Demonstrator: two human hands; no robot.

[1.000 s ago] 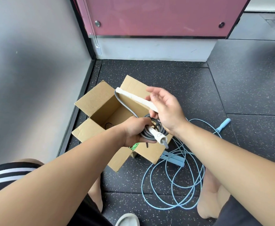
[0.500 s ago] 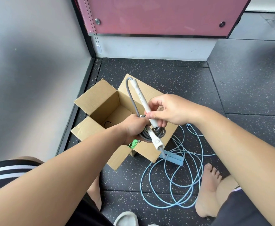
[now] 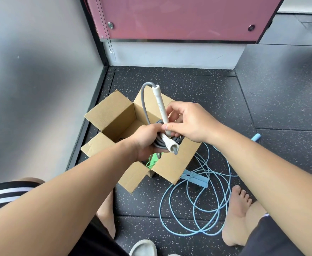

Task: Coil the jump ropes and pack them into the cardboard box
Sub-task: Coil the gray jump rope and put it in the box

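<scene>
Two hands share one grey jump rope (image 3: 178, 139) just above the open cardboard box (image 3: 108, 113). The left grip (image 3: 147, 142) is clamped round the wound coil and one white handle (image 3: 170, 144), which pokes out toward the near right. The right grip (image 3: 193, 122) pinches the lower end of the second white handle (image 3: 160, 106), which stands nearly upright, and a last free loop of cord arches from its far tip down into the coil. Coiling looks all but done. The next move, I judge, is to lay that upright handle flat against the bundle and lower everything through the box mouth without the turns springing loose. Something green (image 3: 154, 160) already sits at the box's near side, partly hidden. On the floor (image 3: 170, 80) to the right, a pale blue jump rope (image 3: 197, 215) sprawls uncoiled, with one blue handle (image 3: 195, 179) just beside the box. A bare foot (image 3: 238, 209) beside its loops could snag it, and a slipper (image 3: 144, 248) lies nearer.
</scene>
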